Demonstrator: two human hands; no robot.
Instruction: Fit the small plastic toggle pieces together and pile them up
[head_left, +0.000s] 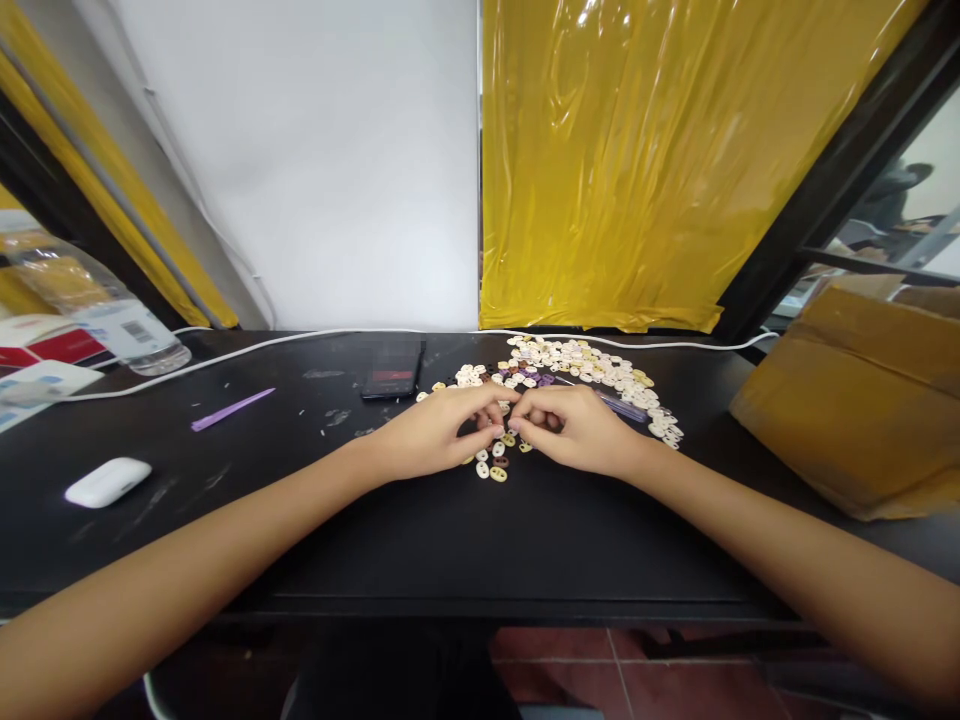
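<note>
Both curled over beads [585, 366] — left hand [435, 432], right hand [579, 430] — grip unclear, bottle label [124, 325] unreadable.

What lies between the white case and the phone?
A purple stick lies on the black table between the white case and the phone, touching neither; the head view shows it.

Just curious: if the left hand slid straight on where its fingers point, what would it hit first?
The left hand would probably meet the right hand, whose fingertips lie close ahead, over small beads.
</note>
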